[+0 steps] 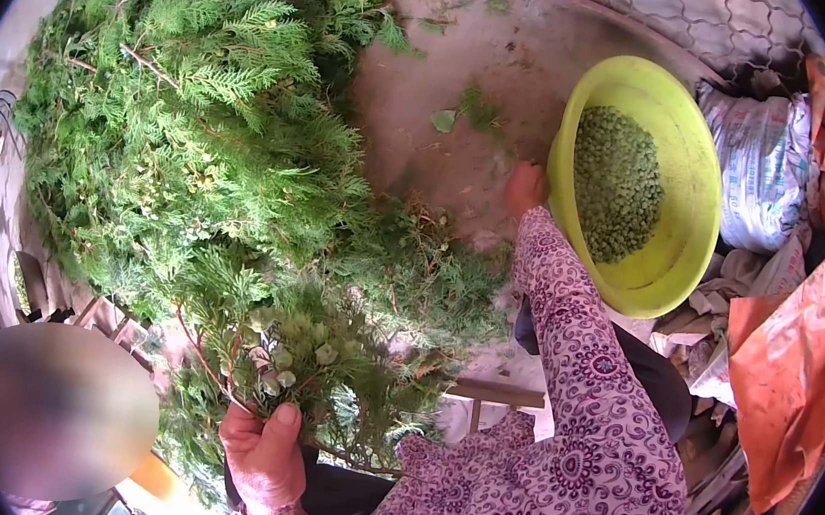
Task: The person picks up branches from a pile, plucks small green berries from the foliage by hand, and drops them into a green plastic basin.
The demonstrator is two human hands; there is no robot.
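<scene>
My left hand [266, 458] is closed round the stem of a leafy green sprig [298, 346] that bears pale green cones. On the right, my right hand [527, 190] is at the left rim of a yellow-green basin [685, 201]; its fingers are small and partly hidden, so their grip is unclear. Many small green cones [618, 184] lie inside the tilted-looking basin. A large heap of cut evergreen branches [207, 105] spreads beyond my left hand, with looser sprigs [421, 269] between my hands.
Another person [49, 410], blurred, is at the lower left. White sacks [759, 168] and an orange sheet [788, 367] lie right of the basin. A wooden bar [497, 393] shows near my lap. Patterned paving [719, 23] runs along the top right.
</scene>
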